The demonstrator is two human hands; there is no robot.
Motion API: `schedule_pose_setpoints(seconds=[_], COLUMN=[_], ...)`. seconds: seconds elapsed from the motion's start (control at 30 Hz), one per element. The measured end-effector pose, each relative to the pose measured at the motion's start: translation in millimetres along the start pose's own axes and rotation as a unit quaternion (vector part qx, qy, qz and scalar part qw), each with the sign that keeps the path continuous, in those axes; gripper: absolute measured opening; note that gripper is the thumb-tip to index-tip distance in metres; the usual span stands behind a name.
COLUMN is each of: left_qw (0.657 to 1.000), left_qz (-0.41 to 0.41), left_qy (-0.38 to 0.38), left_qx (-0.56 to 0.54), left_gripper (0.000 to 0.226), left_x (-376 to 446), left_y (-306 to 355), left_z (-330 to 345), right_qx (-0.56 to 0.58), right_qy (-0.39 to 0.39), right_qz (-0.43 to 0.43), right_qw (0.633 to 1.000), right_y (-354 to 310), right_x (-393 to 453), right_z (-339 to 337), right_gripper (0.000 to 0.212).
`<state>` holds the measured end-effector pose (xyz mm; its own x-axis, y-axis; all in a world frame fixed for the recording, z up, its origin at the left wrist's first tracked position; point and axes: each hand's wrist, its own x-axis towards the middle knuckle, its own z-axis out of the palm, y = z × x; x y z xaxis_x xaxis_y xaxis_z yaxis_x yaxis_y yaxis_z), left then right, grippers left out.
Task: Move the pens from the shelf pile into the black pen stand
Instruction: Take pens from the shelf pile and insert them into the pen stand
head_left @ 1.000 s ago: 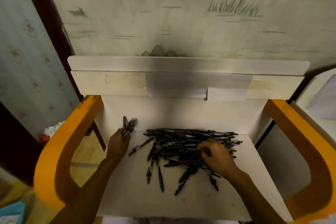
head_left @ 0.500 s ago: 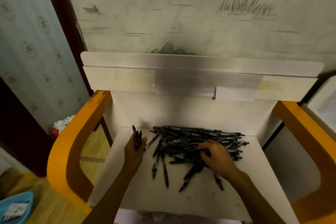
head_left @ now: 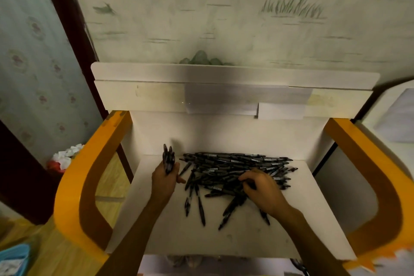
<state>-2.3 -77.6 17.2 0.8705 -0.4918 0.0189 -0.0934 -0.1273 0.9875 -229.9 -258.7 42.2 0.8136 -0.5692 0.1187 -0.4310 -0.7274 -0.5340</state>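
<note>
Head view: left hand [head_left: 164,180] now holds its pens [head_left: 168,159] upright.

Left of the left hand [head_left: 164,180], a curved orange side frame [head_left: 89,172]; beyond that, crumpled white paper [head_left: 67,155] on a wooden floor [head_left: 56,251]. Far down and left of it, a blue bin [head_left: 13,257]. Right of the right hand [head_left: 264,190], a second orange frame [head_left: 367,163]. Above both hands, a taped white panel [head_left: 224,96], then wallpaper with painted grass [head_left: 293,6].
</note>
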Motion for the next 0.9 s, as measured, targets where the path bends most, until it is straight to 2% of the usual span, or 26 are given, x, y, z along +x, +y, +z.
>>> schedule_pose_setpoints(seconds=[0.07, 0.13, 0.27, 0.37, 0.57, 0.73, 0.9], left_qw=[0.999, 0.996, 0.979, 0.966, 0.948, 0.924, 0.909], left_qz=[0.016, 0.002, -0.06, -0.053, -0.053, -0.003, -0.005], left_qy=[-0.039, -0.081, -0.17, -0.231, -0.298, -0.375, -0.407], left_qx=[-0.019, -0.049, -0.094, -0.102, -0.102, -0.075, -0.09], left_gripper=[0.001, 0.012, 0.009, 0.017, 0.015, 0.019, 0.014], left_x=[-1.5, -1.7, -9.2, -24.7, -59.5, -102.9, -164.7], left_y=[18.5, 35.5, 64.4, 83.5, 120.2, 147.1, 175.8], left_z=[6.5, 15.9, 42.6, 65.4, 117.4, 169.5, 228.1], right_qx=[0.007, 0.003, -0.008, -0.018, -0.033, -0.062, -0.092], right_qy=[0.014, 0.034, 0.085, 0.123, 0.187, 0.208, 0.22], right_qz=[0.005, 0.008, 0.015, 0.029, 0.065, 0.086, 0.113], right_qw=[1.0, 0.999, 0.996, 0.992, 0.98, 0.972, 0.965], right_y=[-6.4, -12.6, -20.8, -22.7, 0.1, 28.7, 74.8], right_x=[-2.7, -5.1, -17.2, -36.0, -80.2, -127.8, -182.3], right_z=[-5.6, -15.2, -43.1, -69.8, -120.2, -160.4, -202.4], right_gripper=[0.024, 0.023, 0.023, 0.023, 0.019, 0.02, 0.024])
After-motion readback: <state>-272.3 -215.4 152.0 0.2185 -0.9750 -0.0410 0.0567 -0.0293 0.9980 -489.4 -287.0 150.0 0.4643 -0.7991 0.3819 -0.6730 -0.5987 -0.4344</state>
